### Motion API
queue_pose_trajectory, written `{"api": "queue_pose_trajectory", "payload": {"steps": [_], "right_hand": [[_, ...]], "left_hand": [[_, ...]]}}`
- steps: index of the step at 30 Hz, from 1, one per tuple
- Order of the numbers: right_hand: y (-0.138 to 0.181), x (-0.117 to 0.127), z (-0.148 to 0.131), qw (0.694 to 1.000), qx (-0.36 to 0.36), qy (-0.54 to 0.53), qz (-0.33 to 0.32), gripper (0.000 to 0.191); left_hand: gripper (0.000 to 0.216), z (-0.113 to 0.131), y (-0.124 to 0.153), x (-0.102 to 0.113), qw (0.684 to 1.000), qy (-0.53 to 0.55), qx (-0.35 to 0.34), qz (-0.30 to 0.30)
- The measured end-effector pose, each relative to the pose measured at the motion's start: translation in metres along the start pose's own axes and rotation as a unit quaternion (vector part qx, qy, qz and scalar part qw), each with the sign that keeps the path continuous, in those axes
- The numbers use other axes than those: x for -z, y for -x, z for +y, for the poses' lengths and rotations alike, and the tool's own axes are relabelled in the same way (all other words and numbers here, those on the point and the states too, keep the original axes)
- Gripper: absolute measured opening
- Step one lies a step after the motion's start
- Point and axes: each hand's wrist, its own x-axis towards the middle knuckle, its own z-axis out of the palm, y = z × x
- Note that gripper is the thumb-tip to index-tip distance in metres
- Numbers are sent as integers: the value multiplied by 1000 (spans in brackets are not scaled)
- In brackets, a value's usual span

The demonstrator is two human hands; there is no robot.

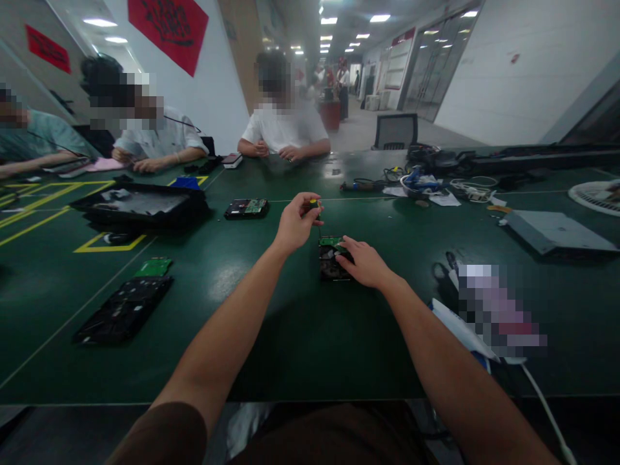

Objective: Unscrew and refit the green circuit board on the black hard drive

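Observation:
A small hard drive [332,268] with a green circuit board [331,241] lies on the table in front of me. Above its far left corner, my left hand [293,226] is closed around a thin screwdriver [313,203] with a yellow top, held upright. The screwdriver's shaft points down toward the board's edge; whether the tip touches a screw is too small to tell. From the right side, my right hand [369,263] lies over the drive with its fingers stretched out and apart, fingertips on the board and thumb on the body. That hand hides the drive's right side.
On the green table [290,349], another drive [246,208] sits farther back and a black device [126,307] lies left. A black tray [140,201] stands beyond it. At right are a grey metal box [562,231] and tangled cables [421,182]. People sit across the table.

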Motion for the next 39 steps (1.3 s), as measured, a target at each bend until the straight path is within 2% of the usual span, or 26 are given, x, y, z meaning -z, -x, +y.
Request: {"api": "queue_pose_trajectory", "payload": {"steps": [7, 16, 22, 27, 32, 39], "right_hand": [[1, 0, 0, 1000, 0, -1, 0, 58], [1, 3, -1, 1000, 0, -4, 2, 55], [2, 4, -2, 1000, -7, -12, -4, 56], [2, 2, -2, 1000, -7, -12, 4, 55], [2, 1, -2, 1000, 1, -7, 10, 54], [1, -1, 0, 1000, 1, -8, 7, 56]], "left_hand": [[30, 7, 0, -2, 996, 73, 40, -21], [27, 10, -1, 5, 995, 61, 80, -4], [26, 14, 1, 1, 995, 52, 87, 7], [17, 14, 0, 0, 997, 21, 74, 20], [12, 12, -2, 5, 997, -54, 39, 26], [22, 10, 0, 2, 991, -128, -29, 3]]}}
